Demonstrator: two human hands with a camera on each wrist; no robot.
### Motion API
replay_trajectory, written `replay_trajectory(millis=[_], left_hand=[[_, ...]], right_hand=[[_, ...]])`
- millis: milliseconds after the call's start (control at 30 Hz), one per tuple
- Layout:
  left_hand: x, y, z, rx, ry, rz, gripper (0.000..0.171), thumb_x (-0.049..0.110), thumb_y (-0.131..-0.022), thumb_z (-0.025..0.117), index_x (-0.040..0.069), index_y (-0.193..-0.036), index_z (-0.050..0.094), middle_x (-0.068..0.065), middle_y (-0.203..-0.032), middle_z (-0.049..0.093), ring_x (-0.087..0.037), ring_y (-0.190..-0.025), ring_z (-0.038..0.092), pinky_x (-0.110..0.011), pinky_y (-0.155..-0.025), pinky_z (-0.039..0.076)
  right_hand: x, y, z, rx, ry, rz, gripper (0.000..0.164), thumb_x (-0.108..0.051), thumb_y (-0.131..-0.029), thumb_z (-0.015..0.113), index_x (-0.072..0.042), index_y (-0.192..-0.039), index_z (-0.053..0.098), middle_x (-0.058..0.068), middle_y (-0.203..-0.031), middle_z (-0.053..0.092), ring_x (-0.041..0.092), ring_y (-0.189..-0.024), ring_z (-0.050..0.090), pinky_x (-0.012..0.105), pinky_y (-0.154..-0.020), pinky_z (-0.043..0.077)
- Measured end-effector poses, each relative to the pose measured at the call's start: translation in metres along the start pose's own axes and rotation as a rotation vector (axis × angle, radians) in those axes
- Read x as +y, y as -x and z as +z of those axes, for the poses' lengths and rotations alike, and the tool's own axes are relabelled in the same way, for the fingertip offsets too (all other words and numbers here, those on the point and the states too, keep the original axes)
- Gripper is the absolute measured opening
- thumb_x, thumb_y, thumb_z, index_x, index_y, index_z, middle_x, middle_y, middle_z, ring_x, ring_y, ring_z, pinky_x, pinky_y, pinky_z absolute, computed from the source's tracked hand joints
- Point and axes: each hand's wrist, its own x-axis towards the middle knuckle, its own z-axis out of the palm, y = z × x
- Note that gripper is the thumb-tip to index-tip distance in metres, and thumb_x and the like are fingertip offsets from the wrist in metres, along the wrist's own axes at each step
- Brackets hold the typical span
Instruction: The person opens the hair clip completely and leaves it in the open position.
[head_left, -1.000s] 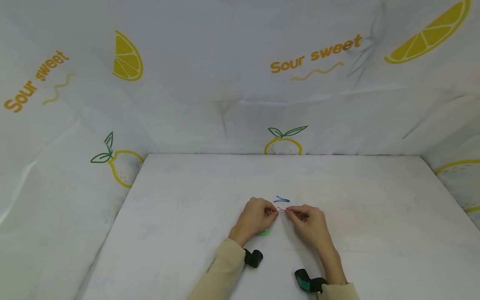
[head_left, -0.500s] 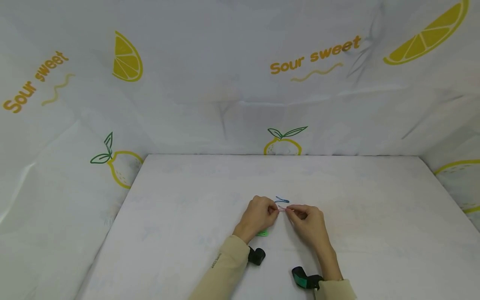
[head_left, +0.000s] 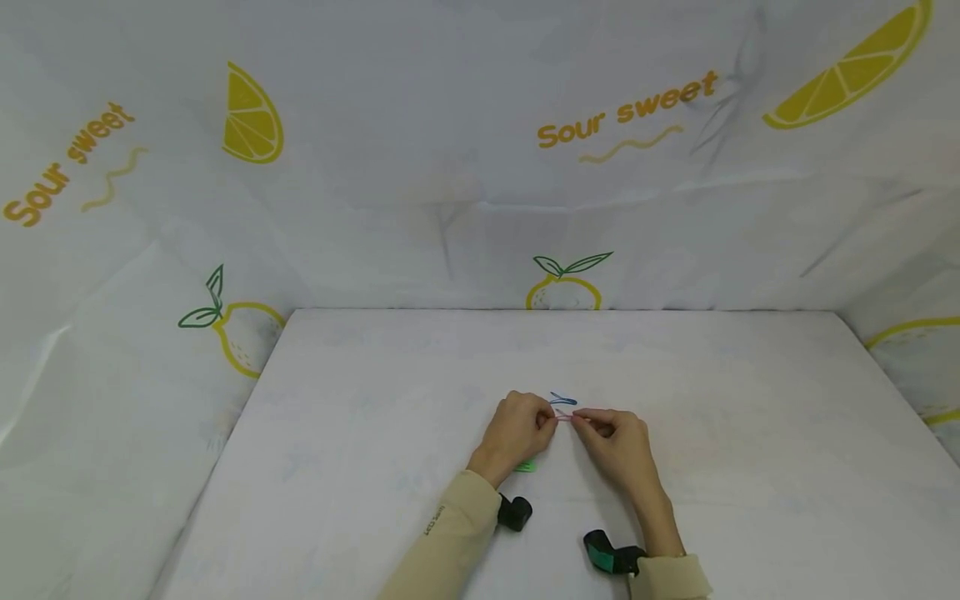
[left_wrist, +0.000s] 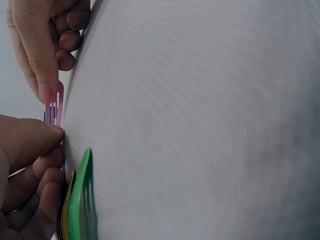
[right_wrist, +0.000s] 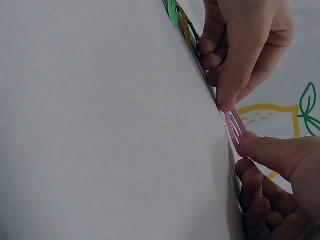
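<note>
A pink snap hair clip is held between both hands just above the white table. My left hand pinches one end with thumb and finger. At the opposite end, the thumb and finger of my right hand grip the clip; its slotted pink frame shows between the fingertips in the left wrist view. Beyond the hands lies a blue hair clip, its prongs spread apart. Partly hidden below my left hand is a green hair clip, with a yellow clip beside it.
The white table reaches back to a white sheet printed with lemons. A black camera mount sits at the left wrist, and a black and green one at the right.
My left forearm has shifted slightly to the right, and the right wrist has moved slightly left and forward. Both hands keep their pinch on the pink hair clip.
</note>
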Motion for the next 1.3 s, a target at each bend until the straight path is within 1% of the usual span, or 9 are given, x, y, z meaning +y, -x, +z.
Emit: replay_trajectory(millis=[200,400,733,933,1300], left_hand=[[0.0011,-0.0008,0.0013,0.018,-0.018,0.004,0.009,0.007,-0.09,0.074,0.006,-0.084,0.081,0.002,-0.063,0.068,0.003,-0.056,0.043,-0.009,-0.053,0.034],[0.0019,-0.0014,0.0019,0.017,-0.023,-0.01,0.009,0.007,-0.09,0.074,0.006,-0.084,0.081,0.003,-0.062,0.066,0.003,-0.055,0.044,-0.009,-0.053,0.035],[0.0018,-0.002,0.0033,0.023,-0.036,-0.018,0.009,0.008,-0.09,0.074,0.007,-0.085,0.081,0.003,-0.063,0.068,0.004,-0.055,0.044,-0.009,-0.053,0.036],[0.0019,-0.0016,0.0026,0.036,-0.04,-0.014,0.009,0.008,-0.09,0.074,0.007,-0.086,0.082,0.002,-0.065,0.07,0.003,-0.056,0.045,-0.008,-0.055,0.036],[0.0015,-0.0012,0.0045,0.039,-0.044,-0.03,0.01,0.006,-0.089,0.074,0.007,-0.087,0.084,0.003,-0.063,0.07,0.003,-0.056,0.045,-0.009,-0.053,0.036]], right_hand=[[0.0005,-0.0004,-0.0012,-0.003,-0.009,-0.002,0.017,-0.011,-0.093,0.074,-0.001,-0.105,0.08,0.012,-0.08,0.076,0.002,-0.06,0.053,0.018,-0.055,0.044],[0.0013,-0.0013,-0.0015,-0.009,-0.013,0.0,0.017,-0.011,-0.094,0.074,-0.001,-0.105,0.08,0.013,-0.081,0.076,0.003,-0.06,0.053,0.018,-0.055,0.043],[0.0013,-0.0017,-0.0011,0.005,-0.007,0.01,0.017,-0.011,-0.093,0.074,-0.001,-0.105,0.08,0.013,-0.079,0.076,0.003,-0.058,0.051,0.019,-0.053,0.041],[0.0007,-0.0016,0.0001,0.024,-0.01,0.014,0.017,-0.012,-0.093,0.074,-0.001,-0.105,0.08,0.013,-0.081,0.076,0.002,-0.061,0.054,0.018,-0.055,0.044],[0.0011,-0.0027,0.0015,0.017,0.007,0.02,0.018,-0.011,-0.092,0.073,0.001,-0.105,0.08,0.009,-0.075,0.072,0.004,-0.06,0.052,0.018,-0.054,0.042]])
